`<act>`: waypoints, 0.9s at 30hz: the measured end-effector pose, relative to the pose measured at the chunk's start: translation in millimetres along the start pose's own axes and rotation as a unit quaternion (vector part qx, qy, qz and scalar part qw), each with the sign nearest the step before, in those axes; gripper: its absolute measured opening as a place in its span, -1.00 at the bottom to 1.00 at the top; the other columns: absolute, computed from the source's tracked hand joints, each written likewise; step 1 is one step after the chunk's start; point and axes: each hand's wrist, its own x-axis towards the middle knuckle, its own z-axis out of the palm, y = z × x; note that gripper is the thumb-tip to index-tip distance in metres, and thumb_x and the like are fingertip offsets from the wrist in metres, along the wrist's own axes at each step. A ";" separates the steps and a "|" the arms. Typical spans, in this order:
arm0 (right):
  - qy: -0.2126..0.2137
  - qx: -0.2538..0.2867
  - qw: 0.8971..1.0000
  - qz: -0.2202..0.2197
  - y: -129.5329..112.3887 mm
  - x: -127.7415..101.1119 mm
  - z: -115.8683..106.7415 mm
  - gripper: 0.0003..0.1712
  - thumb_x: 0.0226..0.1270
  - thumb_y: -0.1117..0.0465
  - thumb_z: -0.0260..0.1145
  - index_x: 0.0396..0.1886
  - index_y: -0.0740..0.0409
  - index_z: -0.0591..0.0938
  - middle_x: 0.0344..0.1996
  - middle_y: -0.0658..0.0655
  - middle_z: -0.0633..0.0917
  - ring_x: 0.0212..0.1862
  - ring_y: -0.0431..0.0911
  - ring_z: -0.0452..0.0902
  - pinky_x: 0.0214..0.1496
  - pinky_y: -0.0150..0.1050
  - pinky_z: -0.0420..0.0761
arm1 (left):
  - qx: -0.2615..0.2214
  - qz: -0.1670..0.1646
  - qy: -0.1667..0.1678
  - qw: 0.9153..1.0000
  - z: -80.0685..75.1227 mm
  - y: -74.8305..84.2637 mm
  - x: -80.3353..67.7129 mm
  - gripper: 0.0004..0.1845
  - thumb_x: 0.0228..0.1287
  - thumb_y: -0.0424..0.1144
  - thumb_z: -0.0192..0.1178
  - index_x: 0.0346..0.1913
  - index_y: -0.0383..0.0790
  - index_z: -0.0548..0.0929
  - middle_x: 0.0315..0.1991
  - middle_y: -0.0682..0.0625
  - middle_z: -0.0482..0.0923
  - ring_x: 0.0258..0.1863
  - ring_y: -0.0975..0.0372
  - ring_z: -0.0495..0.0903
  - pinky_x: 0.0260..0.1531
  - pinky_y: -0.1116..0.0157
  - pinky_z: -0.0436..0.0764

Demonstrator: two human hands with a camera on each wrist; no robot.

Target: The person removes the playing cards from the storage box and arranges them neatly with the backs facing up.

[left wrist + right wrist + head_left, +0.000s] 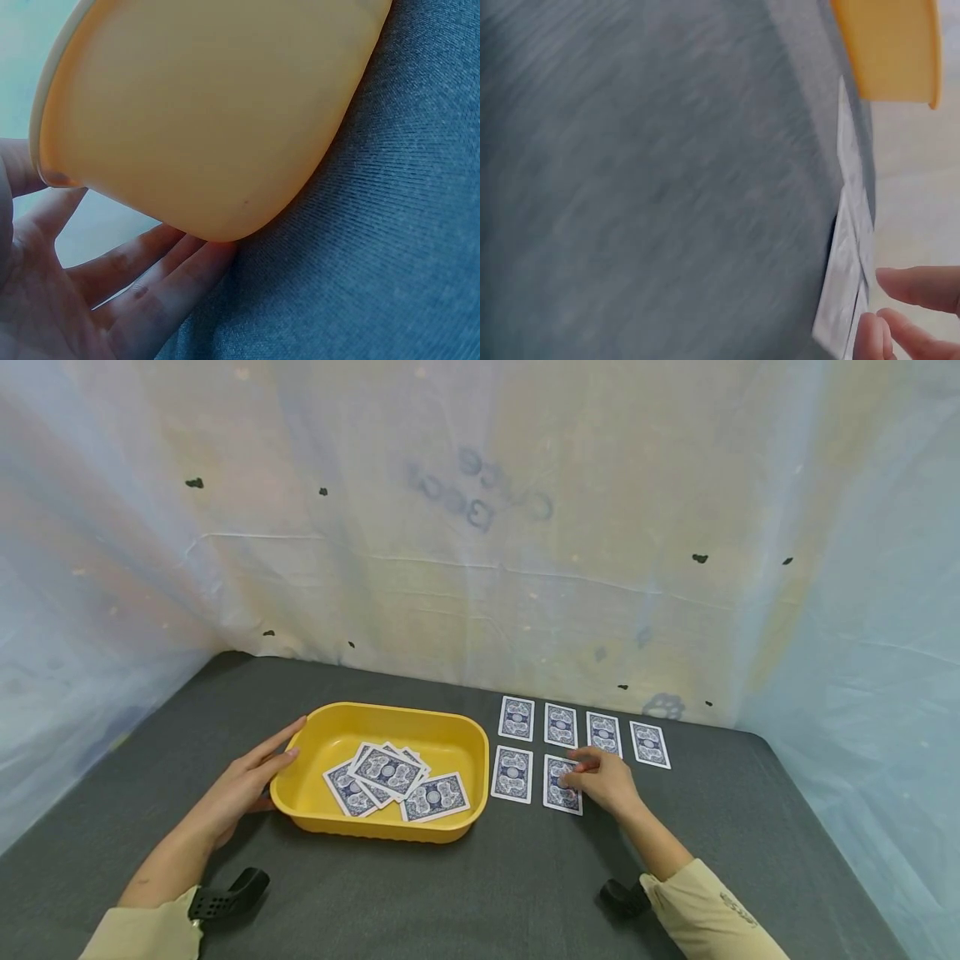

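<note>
Cards: six lying face-down on the table (750,827), with the right hand (609,781) fingertips pressing one card (561,785); several more in the yellow tray (330,727), where the left hand (247,781) is resting straight-fingered against its side.

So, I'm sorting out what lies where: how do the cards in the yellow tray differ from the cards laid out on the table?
The cards in the yellow tray lie overlapped and askew inside the yellow tray; the cards on the table lie apart in two neat rows on the grey table. The right hand touches one table card; the left hand rests against the tray, touching no tray card. All are face down with blue patterned backs.
</note>
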 end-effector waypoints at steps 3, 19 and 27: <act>0.000 0.026 1.000 -0.008 -7.8 1.5 2.6 -0.62 0.10 0.25 0.43 -0.07 0.31 0.66 -0.38 0.12 0.68 -0.34 -0.18 0.58 -0.35 -0.37 0.50 | 0.000 -0.001 0.000 1.000 -0.1 -0.5 -0.2 -0.27 0.45 0.22 -0.17 0.54 0.17 -0.17 0.53 -0.29 -0.22 0.38 -0.24 0.09 0.04 -0.18 0.49; -0.025 0.149 0.988 -0.040 -52.7 2.6 18.5 -0.63 0.20 0.26 0.37 -0.01 0.33 0.64 -0.30 0.18 0.70 -0.24 0.07 0.66 -0.12 -0.08 0.65 | 0.002 -0.005 0.002 1.000 1.2 1.0 -0.5 -0.27 0.45 0.22 -0.17 0.54 0.17 -0.18 0.53 -0.29 -0.24 0.38 -0.22 0.09 0.05 -0.15 0.50; -0.033 0.174 0.983 -0.049 -72.0 -0.7 26.4 -0.66 0.19 0.23 0.38 -0.03 0.25 0.66 -0.27 0.17 0.71 -0.20 0.14 0.63 -0.04 -0.02 0.63 | -0.001 -0.001 -0.001 1.000 1.1 0.4 -1.0 -0.27 0.45 0.22 -0.17 0.54 0.17 -0.18 0.53 -0.30 -0.23 0.38 -0.23 0.10 0.04 -0.15 0.51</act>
